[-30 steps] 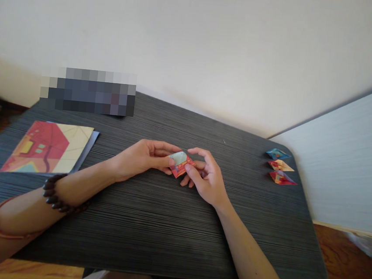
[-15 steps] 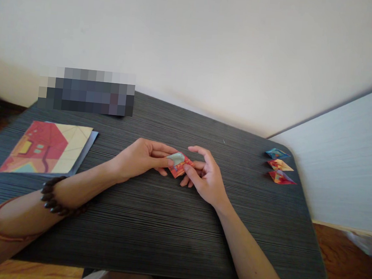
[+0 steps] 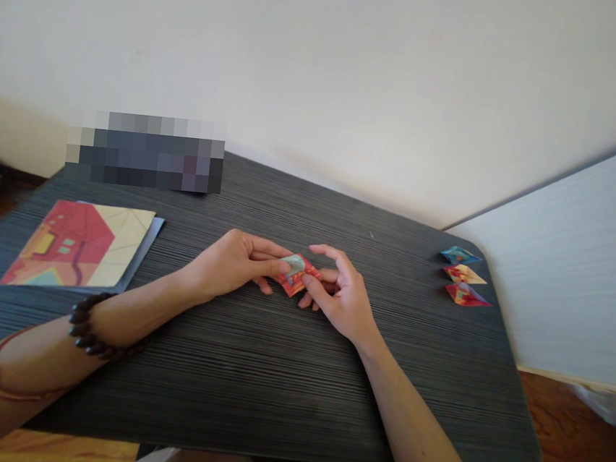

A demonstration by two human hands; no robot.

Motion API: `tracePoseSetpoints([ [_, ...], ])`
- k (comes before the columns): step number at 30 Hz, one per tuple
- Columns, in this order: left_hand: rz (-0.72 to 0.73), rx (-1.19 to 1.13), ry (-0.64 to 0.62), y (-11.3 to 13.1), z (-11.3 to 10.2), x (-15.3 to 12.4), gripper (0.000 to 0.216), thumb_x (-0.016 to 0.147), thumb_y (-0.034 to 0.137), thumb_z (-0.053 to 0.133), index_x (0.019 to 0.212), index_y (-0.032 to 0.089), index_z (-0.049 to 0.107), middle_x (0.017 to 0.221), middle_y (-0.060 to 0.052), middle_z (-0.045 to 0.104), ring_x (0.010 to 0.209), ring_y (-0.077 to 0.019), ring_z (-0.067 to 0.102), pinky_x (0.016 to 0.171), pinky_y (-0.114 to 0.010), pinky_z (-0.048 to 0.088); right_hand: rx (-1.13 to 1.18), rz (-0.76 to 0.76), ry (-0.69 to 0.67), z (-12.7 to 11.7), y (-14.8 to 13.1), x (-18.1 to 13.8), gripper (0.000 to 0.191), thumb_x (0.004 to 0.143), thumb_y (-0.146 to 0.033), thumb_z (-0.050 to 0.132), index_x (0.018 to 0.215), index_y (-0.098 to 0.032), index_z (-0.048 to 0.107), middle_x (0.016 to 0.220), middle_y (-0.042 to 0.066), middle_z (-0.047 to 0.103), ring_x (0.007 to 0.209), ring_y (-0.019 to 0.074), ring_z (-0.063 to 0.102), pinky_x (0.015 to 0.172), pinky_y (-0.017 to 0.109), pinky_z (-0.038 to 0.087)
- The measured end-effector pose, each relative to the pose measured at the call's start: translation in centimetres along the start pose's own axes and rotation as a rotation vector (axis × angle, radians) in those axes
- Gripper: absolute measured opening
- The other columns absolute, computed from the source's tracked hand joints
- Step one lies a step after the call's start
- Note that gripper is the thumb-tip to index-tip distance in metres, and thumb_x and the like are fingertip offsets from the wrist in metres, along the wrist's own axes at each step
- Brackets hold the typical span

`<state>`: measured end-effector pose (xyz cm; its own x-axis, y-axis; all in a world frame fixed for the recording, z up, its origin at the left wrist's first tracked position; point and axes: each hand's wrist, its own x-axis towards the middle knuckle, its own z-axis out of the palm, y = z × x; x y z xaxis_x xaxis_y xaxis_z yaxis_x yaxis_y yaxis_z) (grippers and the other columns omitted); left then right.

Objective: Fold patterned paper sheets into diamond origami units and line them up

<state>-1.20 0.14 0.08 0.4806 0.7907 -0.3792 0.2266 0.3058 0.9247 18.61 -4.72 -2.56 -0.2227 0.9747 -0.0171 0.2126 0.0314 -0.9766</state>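
A small piece of folded paper (image 3: pixel 296 282), red and orange with a pale blue-green patch, is held between my two hands over the middle of the table. My left hand (image 3: pixel 242 262) pinches its left corner, the thumb lying on top and the fingers behind. On the other side, my right hand (image 3: pixel 341 292) grips the right edge between thumb and curled fingers, its index finger raised above the paper. The underside of the folded paper is hidden.
Patterned paper sheets (image 3: pixel 81 245) lie in a stack at the table's left. Several pointed folded paper pieces, one of them blue (image 3: pixel 461 256), line the right end. A blurred-out dark object (image 3: pixel 151 161) stands at the back left of the dark table (image 3: pixel 250 378), against the wall.
My left thumb has slid slightly further onto the folded paper, and its pale patch looks flatter. Both hands keep their hold in nearly the same place.
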Motion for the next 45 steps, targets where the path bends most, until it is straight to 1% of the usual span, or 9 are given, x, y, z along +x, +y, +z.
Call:
tracePoseSetpoints([
  [7,0.029,0.024,0.027,0.11,0.11,-0.17,0.032,0.075,0.029,0.07,0.105,0.017,0.07,0.081,-0.003,0.075,0.048,-0.0057,0.057,0.048,-0.015,0.049,0.076,0.015,-0.016,-0.06,-0.26,0.11,0.024,0.085,-0.038,0.058,0.096,-0.017,0.057,0.075,0.002,0.068,0.048,0.0083,0.062,0.042,0.017,0.045],
  [10,0.048,0.041,0.038,0.09,0.15,-0.22,0.03,0.075,0.029,0.07,0.103,0.017,0.071,0.08,-0.002,0.075,0.047,-0.0047,0.054,0.047,-0.014,0.046,0.049,-0.007,-0.037,-0.21,-0.44,0.12,0.025,0.088,-0.039,0.054,0.085,-0.015,0.061,0.071,0.002,0.066,0.047,0.0074,0.06,0.046,0.019,0.046],
  [19,0.036,0.086,0.022,-0.22,-0.15,-0.06,0.035,0.075,0.036,0.07,0.104,0.018,0.069,0.084,-0.003,0.075,0.049,-0.0058,0.056,0.05,-0.016,0.047,-0.044,-0.041,-0.014,-0.22,-0.5,-0.03,0.026,0.09,-0.039,0.051,0.085,-0.016,0.062,0.064,-0.001,0.063,0.044,0.007,0.059,0.045,0.017,0.045],
  [25,0.051,0.11,-0.104,-0.1,0.1,-0.12,0.04,0.07,0.037,0.072,0.105,0.019,0.068,0.085,-0.001,0.074,0.068,-0.0132,0.065,0.057,-0.02,0.053,-0.081,-0.068,0.006,-0.09,-0.54,0.06,0.027,0.09,-0.038,0.05,0.086,-0.016,0.065,0.066,-0.001,0.065,0.044,0.0067,0.059,0.046,0.018,0.046],
  [31,0.045,0.152,-0.047,-0.13,0.4,-0.31,0.024,0.071,0.033,0.07,0.089,0.017,0.07,0.078,-0.001,0.073,0.065,-0.0133,0.065,0.061,-0.022,0.054,-0.112,-0.077,0.001,-0.07,-0.67,0.03,0.027,0.091,-0.039,0.049,0.085,-0.017,0.065,0.064,-0.002,0.062,0.044,0.0068,0.059,0.045,0.018,0.045],
  [36,0.067,0.168,-0.048,-0.29,0.29,-0.28,0.026,0.071,0.033,0.07,0.092,0.018,0.069,0.075,0.0,0.072,0.067,-0.0136,0.066,0.064,-0.022,0.052,-0.123,-0.087,0.012,0.07,-0.65,0.01,0.027,0.091,-0.038,0.048,0.082,-0.018,0.064,0.063,-0.002,0.061,0.044,0.0065,0.058,0.045,0.018,0.045],
  [40,0.092,0.19,-0.074,-0.62,0.27,-0.23,0.032,0.07,0.036,0.071,0.098,0.019,0.067,0.084,-0.001,0.073,0.079,-0.0171,0.068,0.069,-0.024,0.051,-0.123,-0.096,0.027,0.2,-0.4,0.01,0.024,0.091,-0.036,0.049,0.085,-0.018,0.063,0.064,-0.002,0.061,0.044,0.0063,0.058,0.045,0.018,0.044],
  [42,0.084,0.21,-0.07,-0.75,0.29,-0.23,0.031,0.071,0.036,0.07,0.096,0.019,0.067,0.084,-0.001,0.073,0.079,-0.0177,0.068,0.068,-0.023,0.05,-0.144,-0.113,0.055,0.27,-0.28,0.0,0.02,0.09,-0.034,0.051,0.086,-0.019,0.062,0.069,-0.002,0.06,0.045,0.0058,0.057,0.044,0.018,0.043],
  [45,0.083,0.244,-0.054,-0.73,0.39,-0.28,0.028,0.072,0.037,0.069,0.092,0.018,0.067,0.08,0.0,0.072,0.075,-0.0168,0.067,0.063,-0.022,0.048,-0.223,-0.206,0.181,0.44,-0.23,-0.01,0.012,0.085,-0.03,0.058,0.093,-0.021,0.06,0.092,0.002,0.058,0.05,0.0044,0.053,0.042,0.019,0.042],
])
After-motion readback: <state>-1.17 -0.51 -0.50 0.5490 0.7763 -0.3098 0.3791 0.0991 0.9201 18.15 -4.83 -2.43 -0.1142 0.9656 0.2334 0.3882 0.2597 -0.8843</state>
